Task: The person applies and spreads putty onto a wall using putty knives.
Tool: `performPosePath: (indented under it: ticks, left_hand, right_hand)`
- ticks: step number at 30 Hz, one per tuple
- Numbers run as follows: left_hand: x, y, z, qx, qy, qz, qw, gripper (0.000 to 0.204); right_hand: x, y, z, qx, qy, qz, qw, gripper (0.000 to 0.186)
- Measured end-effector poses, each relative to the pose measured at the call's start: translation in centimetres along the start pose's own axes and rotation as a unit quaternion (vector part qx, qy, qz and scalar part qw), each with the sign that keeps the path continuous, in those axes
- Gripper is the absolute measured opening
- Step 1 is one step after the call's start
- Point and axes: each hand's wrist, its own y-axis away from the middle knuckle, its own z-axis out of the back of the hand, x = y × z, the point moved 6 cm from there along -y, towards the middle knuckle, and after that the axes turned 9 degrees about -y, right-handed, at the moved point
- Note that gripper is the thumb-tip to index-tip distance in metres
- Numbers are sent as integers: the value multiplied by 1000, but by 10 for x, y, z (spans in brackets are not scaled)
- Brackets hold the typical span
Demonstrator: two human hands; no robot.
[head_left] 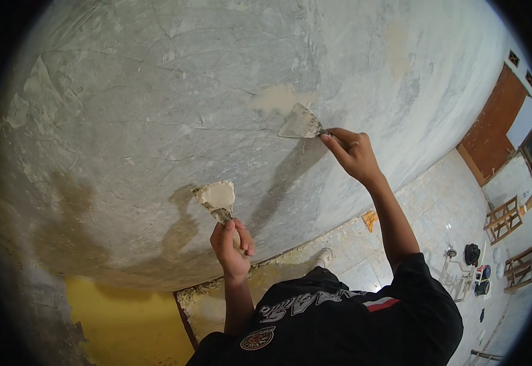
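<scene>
My left hand (234, 247) is closed round the handle of a putty knife (221, 213), held blade up in front of the wall. A thick lump of cream-coloured putty (218, 195) covers that blade. Higher and to the right, my right hand (355, 154) grips a second putty knife (301, 122), its wide, smeared blade against or very close to the grey wall (174, 116). Just above this blade lies a fresh beige patch of filler (278, 99). Fine cracks and pale scrape marks run across the wall around it.
The tiled floor (424, 207) stretches off to the right, with an orange scrap (370, 220) near the wall's foot. Farther off stand wooden stools (502, 221), scattered dark items (472, 254) and a brown door (491, 125). A yellow painted area (125, 320) is at lower left.
</scene>
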Motion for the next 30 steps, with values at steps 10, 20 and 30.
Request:
performPosePath:
  ticks: [10,20,30]
  left_hand:
    - [4,1,4,-8,-11,21,1000,27]
    - [12,-3,-7,33,-23,27,999,27]
    - [18,-8,-26,42,-9,57,997,27]
  right_hand:
    - [35,-2,-3,48,-69,44,996,43]
    - [-27,22,10,-9,-47,-81,996,58]
    - [41,8,-12,86,-63,7,994,53]
